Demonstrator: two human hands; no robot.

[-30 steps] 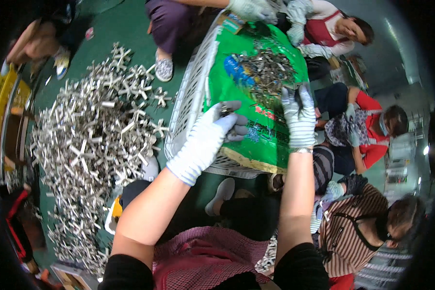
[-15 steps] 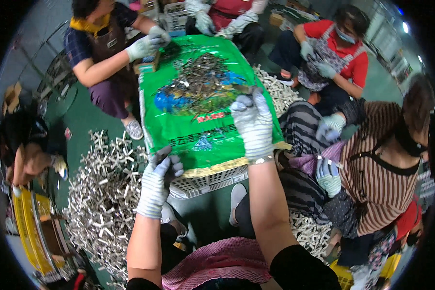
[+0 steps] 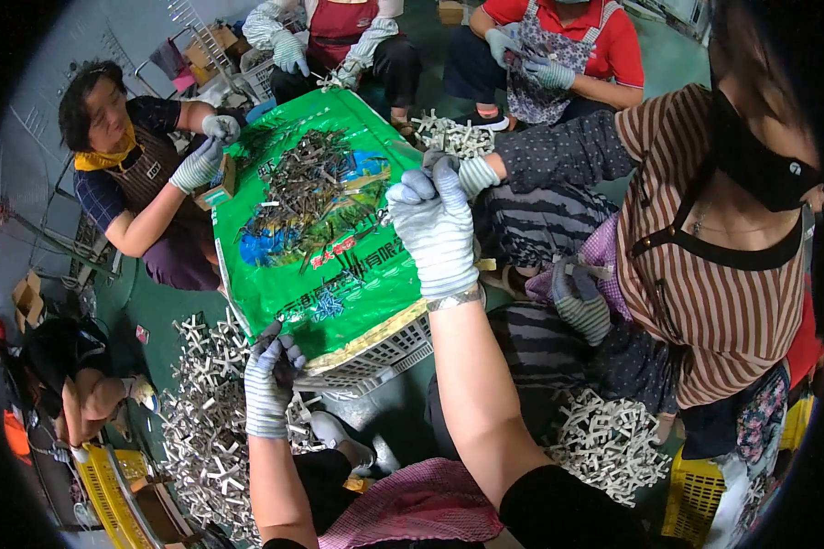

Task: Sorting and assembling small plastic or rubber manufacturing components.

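Swinging round over the last second, the view now looks square onto the green sack (image 3: 316,242), which lay off to the right a second ago and sits in the middle of the picture now, spread over a white slatted crate (image 3: 375,359) with a scatter of small grey metal pieces (image 3: 307,178) lying on it

Going from the left: a pile of grey cross-shaped metal parts (image 3: 206,421) covers the floor, and a yellow crate (image 3: 110,494) shows at the lower left edge. Above it a seated co-worker in a dark top and yellow scarf (image 3: 124,178) reaches a gloved hand to the sack's far left edge.

The person's left hand (image 3: 267,389), in a striped work glove, has dropped to the sack's near lower edge, fingers curled down over what looks like a dark bit at the rim; whether it grips the sack itself I cannot tell. The right hand (image 3: 438,233), in a white glove, is closed on the sack's right edge, higher up than the left, so the sack is held at two edges and lies tilted.

Further right, a co-worker in a striped top (image 3: 705,274) sits close beside the right forearm, and a second heap of cross parts (image 3: 609,444) lies at that person's feet. Two more people sit along the top edge
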